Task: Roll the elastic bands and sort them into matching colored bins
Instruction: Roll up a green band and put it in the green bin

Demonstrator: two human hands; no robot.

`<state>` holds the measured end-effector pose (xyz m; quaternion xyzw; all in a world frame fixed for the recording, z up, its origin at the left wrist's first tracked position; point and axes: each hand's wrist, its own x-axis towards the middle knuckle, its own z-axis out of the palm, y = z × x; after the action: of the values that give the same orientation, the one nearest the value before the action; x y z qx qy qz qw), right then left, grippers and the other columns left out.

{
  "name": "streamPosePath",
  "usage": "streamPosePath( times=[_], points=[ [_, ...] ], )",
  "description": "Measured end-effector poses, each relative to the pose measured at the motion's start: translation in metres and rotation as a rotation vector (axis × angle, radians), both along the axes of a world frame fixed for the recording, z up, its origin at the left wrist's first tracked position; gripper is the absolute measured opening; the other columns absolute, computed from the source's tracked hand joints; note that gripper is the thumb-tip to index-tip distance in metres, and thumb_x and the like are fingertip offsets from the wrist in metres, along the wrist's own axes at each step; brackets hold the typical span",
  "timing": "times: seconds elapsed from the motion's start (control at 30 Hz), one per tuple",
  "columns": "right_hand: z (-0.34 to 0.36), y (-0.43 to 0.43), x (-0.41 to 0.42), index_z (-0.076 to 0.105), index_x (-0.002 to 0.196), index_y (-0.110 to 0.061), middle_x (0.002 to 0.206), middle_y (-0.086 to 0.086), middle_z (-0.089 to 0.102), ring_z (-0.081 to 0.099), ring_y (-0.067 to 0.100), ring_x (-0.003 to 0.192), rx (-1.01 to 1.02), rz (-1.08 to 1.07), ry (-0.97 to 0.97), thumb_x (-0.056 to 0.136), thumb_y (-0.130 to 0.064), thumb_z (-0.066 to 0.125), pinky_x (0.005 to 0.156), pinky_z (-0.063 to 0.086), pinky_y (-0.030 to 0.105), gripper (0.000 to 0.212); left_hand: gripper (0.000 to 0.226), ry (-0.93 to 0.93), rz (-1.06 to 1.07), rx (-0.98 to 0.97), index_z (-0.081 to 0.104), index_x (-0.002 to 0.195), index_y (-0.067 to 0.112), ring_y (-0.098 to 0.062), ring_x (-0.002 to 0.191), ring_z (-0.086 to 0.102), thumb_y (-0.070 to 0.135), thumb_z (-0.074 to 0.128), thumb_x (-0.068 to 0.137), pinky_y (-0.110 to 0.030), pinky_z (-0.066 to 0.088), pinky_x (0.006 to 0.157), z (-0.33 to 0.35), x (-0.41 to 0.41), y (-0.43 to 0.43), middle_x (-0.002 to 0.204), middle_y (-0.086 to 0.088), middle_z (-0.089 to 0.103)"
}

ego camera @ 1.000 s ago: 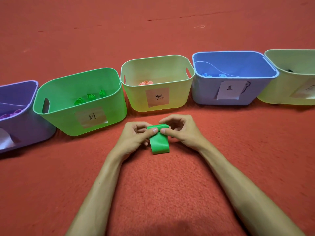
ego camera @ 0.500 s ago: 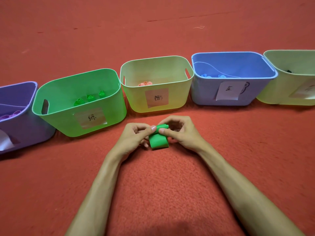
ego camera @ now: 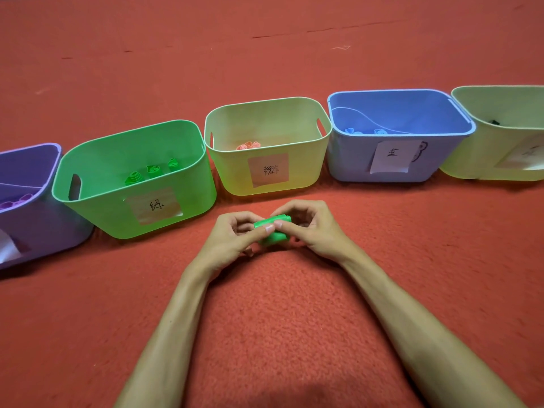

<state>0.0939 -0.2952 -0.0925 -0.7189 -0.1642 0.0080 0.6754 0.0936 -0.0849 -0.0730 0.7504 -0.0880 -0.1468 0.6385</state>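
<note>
**Operator:** Confirm the layout, largest item first.

**Technician:** The red carpeted floor [ego camera: 279,334] carries a row of plastic bins. Take the hands as the dial centre. The green plastic bin [ego camera: 100,216] sits at ten o'clock, the pale yellow plastic bin with a pink label [ego camera: 297,187] at twelve, and the blue plastic bin [ego camera: 350,163] at two. The purple plastic bin [ego camera: 44,231] is at nine.

**Operator:** State of the hands, and where is the workpiece?

**Technician:** The left hand [ego camera: 232,237] and right hand [ego camera: 312,228] both grasp the flat green elastic band [ego camera: 273,239]. It is pinched between thumbs and fingertips in front of the pale yellow bin. The band is mostly coiled, with a short tail hanging below. Whether the tail touches the floor cannot be told.

**Operator:** Handling properties?

**Technician:** Judged light, soft and springy, and not fragile. The smooth strip may slip, and the coil will likely unwind if released.

**Operator:** Recommended hold?

**Technician:** Pinch across the coil with one thumb pressing the free end down onto the outer lap. Transfer the band to the green bin, where three rolled green bands [ego camera: 153,172] already lie.
</note>
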Motion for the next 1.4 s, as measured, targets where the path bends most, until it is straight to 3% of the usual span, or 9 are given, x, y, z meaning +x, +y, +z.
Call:
streamPosePath(
  times=[0.13,0.3,0.4,0.6,0.77,0.97,1.13,1.23,1.4],
  points=[
    [-0.001,0.002,0.000,0.073,0.104,0.005,0.090,0.008,0.075,0.066,0.007,0.076,-0.001,-0.009,-0.013,0.089,0.001,0.077,0.066,0.049,0.018,0.016,0.024,-0.004,-0.027,0.029,0.076,0.097,0.004,-0.005,0.058,0.055,0.025,0.066,0.099,-0.021,0.048,0.050,-0.002,0.001,-0.002,0.076,-0.005,0.069],
    [-0.002,0.001,0.001,0.075,0.102,-0.004,0.089,0.011,0.074,0.062,0.019,0.079,0.006,0.000,0.014,0.086,-0.008,0.081,0.072,0.048,0.037,0.017,0.015,-0.007,-0.045,0.009,0.074,0.096,0.008,-0.011,0.056,0.052,0.021,0.069,0.097,-0.022,0.044,0.049,-0.004,0.001,0.001,0.070,-0.004,0.068],
    [-0.001,0.000,0.000,0.073,0.100,-0.001,0.085,0.003,0.073,0.063,0.011,0.075,-0.026,0.029,0.058,0.090,-0.006,0.077,0.068,0.048,0.022,0.012,0.015,-0.011,-0.028,-0.017,0.073,0.098,0.005,-0.011,0.055,0.052,0.019,0.070,0.096,-0.018,0.042,0.048,-0.003,0.001,0.000,0.071,-0.006,0.067],
    [0.005,-0.001,-0.001,0.072,0.101,0.005,0.073,0.006,0.074,0.063,0.005,0.060,0.016,0.051,0.139,0.097,-0.007,0.069,0.057,0.045,0.014,0.013,0.017,0.000,-0.007,-0.071,0.070,0.104,0.002,-0.010,0.055,0.053,0.011,0.075,0.090,-0.017,0.038,0.047,-0.003,-0.001,-0.001,0.081,-0.012,0.070],
    [0.002,0.000,-0.001,0.073,0.108,0.007,0.081,0.005,0.075,0.066,0.007,0.067,0.022,0.034,0.103,0.092,0.000,0.073,0.060,0.049,0.015,0.017,0.024,-0.007,-0.040,-0.098,0.065,0.103,0.005,-0.020,0.060,0.055,0.002,0.080,0.085,-0.018,0.043,0.048,-0.002,0.000,0.001,0.083,-0.013,0.067],
    [0.000,-0.002,-0.001,0.077,0.110,0.001,0.100,0.015,0.079,0.071,0.014,0.088,-0.029,0.021,0.007,0.082,0.005,0.082,0.082,0.056,0.027,0.028,0.031,0.022,-0.049,-0.018,0.066,0.103,0.003,-0.015,0.065,0.064,0.025,0.081,0.087,-0.022,0.047,0.050,0.001,0.001,0.004,0.082,-0.011,0.071],
    [0.005,0.001,-0.004,0.073,0.110,-0.002,0.079,0.003,0.069,0.053,-0.002,0.060,-0.047,-0.009,0.064,0.077,0.009,0.084,0.057,0.042,0.013,0.036,0.018,0.027,-0.051,-0.025,0.070,0.104,-0.001,-0.013,0.066,0.066,0.008,0.076,0.089,-0.021,0.050,0.054,0.004,-0.004,0.006,0.083,-0.013,0.074],
    [0.009,0.005,-0.008,0.063,0.112,-0.003,0.080,0.005,0.064,0.053,-0.001,0.055,0.016,-0.013,0.158,0.078,0.012,0.082,0.047,0.046,0.018,0.042,0.020,0.009,-0.038,-0.032,0.072,0.102,0.002,-0.015,0.070,0.067,0.006,0.080,0.084,-0.022,0.053,0.059,0.009,-0.009,0.011,0.089,-0.011,0.076],
    [0.018,0.026,-0.019,0.071,0.105,-0.007,0.092,0.004,0.074,0.064,0.018,0.082,0.054,-0.017,0.104,0.073,0.001,0.084,0.076,0.056,0.031,0.036,0.020,-0.136,0.032,-0.029,0.073,0.089,0.006,-0.013,0.079,0.072,0.004,0.087,0.075,-0.024,0.057,0.072,0.016,-0.024,0.029,0.088,-0.008,0.079]
  ],
)
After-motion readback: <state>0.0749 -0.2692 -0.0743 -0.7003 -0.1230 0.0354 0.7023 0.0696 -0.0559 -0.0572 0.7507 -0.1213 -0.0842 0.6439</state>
